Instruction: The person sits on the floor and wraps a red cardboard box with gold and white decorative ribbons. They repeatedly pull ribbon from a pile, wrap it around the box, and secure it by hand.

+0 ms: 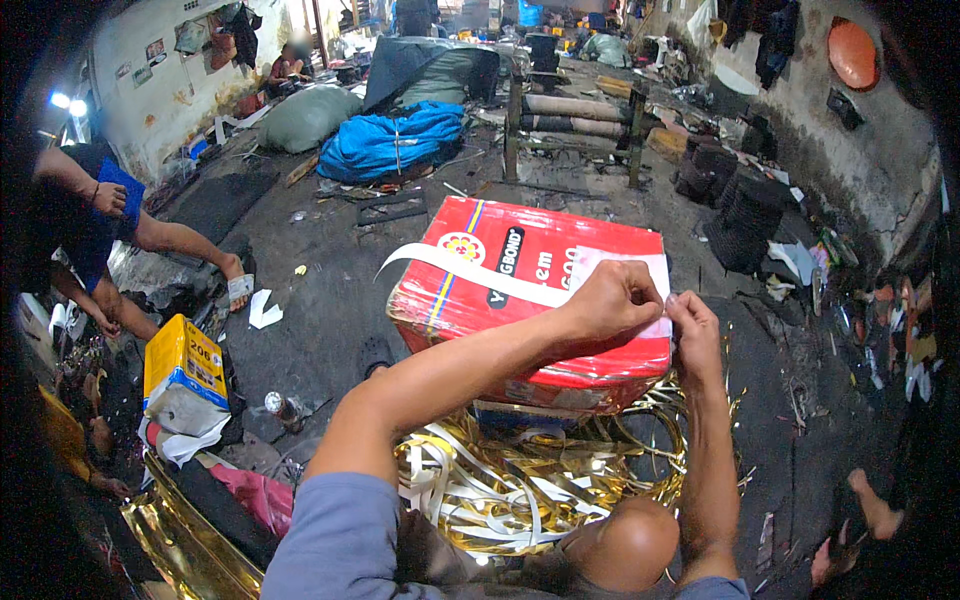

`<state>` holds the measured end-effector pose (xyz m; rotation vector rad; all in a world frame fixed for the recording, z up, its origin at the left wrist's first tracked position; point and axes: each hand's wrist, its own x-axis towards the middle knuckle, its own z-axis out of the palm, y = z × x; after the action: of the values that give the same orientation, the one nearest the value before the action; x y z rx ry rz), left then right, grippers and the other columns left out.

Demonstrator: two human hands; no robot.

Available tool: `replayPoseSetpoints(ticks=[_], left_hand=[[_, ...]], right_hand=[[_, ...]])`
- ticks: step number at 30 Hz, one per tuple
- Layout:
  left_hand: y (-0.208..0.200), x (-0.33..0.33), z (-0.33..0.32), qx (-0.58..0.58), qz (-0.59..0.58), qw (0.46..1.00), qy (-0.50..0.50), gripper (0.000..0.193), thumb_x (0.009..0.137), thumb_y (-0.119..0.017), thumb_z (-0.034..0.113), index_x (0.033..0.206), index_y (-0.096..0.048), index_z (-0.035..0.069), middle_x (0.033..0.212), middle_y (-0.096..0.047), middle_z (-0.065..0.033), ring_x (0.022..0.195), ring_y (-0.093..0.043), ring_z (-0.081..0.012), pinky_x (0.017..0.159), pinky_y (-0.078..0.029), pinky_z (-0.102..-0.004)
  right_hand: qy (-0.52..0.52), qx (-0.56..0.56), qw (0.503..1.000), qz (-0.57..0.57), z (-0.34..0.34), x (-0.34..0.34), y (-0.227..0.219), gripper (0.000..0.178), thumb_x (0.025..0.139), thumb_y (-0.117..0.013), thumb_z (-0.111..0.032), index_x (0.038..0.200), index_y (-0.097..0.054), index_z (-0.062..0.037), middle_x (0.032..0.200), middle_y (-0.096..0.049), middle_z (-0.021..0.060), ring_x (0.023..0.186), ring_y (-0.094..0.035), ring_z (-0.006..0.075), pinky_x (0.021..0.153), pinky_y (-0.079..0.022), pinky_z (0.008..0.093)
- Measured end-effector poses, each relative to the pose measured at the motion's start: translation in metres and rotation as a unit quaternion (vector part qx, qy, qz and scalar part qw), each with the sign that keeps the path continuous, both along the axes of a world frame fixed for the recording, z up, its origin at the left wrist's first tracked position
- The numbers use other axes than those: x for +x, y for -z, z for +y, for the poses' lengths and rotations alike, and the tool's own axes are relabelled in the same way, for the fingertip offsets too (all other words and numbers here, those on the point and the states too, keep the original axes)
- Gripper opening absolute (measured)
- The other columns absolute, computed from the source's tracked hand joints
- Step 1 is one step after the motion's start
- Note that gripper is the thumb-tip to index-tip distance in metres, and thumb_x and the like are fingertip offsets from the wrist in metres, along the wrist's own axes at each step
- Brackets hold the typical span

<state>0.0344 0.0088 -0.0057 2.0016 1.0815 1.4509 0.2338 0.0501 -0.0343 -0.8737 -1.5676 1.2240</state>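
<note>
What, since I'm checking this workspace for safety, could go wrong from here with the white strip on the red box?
The white strip has a loose left end curling past the edge of the red box, so it might slip askew. The left hand and right hand are close together at the box's right side and could get in each other's way. The tangled gold and white strips nearby might snag.

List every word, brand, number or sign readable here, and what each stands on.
Red box: a white word on a black label, white lettering beside it; wording not copied here.
Yellow-topped box: a dark number, not copied; smaller print too small.
Wall pictures: too small to read.
</note>
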Motion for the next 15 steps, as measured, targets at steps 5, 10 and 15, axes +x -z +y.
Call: replayPoseSetpoints(ticks=[5,10,15], left_hand=[[-0.006,0.005,0.0,0.002,-0.012,1.0,0.004,0.014,0.085,-0.073,0.012,0.085,-0.076,-0.002,0.085,-0.072,-0.0154,0.078,-0.071,-0.0237,0.073,-0.056,-0.037],[-0.002,0.009,0.005,-0.033,-0.018,0.999,-0.009,0.011,0.085,-0.073,0.008,0.083,-0.075,-0.003,0.084,-0.071,-0.0137,0.079,-0.071,-0.0193,0.071,-0.056,-0.0337],[-0.006,0.01,-0.001,-0.041,-0.01,0.999,-0.029,0.01,0.086,-0.074,0.007,0.082,-0.075,-0.002,0.083,-0.071,-0.0102,0.077,-0.068,-0.0144,0.069,-0.055,-0.031]], right_hand=[[-0.084,-0.35,0.897,0.256,-0.015,-0.002,0.014,0.013,0.107,-0.063,-0.032,0.101,-0.058,-0.0219,0.058,-0.042,-0.0096,0.036,-0.031,0.0033,0.032,-0.02,0.0234],[-0.057,-0.357,0.911,0.196,-0.018,0.002,0.003,0.047,0.1,-0.06,-0.064,0.099,-0.06,-0.0165,0.061,-0.05,-0.0069,0.039,-0.039,0.0054,0.034,-0.026,0.0223],[0.078,-0.04,0.978,-0.192,0.023,-0.004,-0.046,0.068,0.102,-0.048,-0.07,0.087,-0.067,-0.0067,0.069,-0.064,0.0042,0.052,-0.059,0.0168,0.048,-0.046,0.0327]])
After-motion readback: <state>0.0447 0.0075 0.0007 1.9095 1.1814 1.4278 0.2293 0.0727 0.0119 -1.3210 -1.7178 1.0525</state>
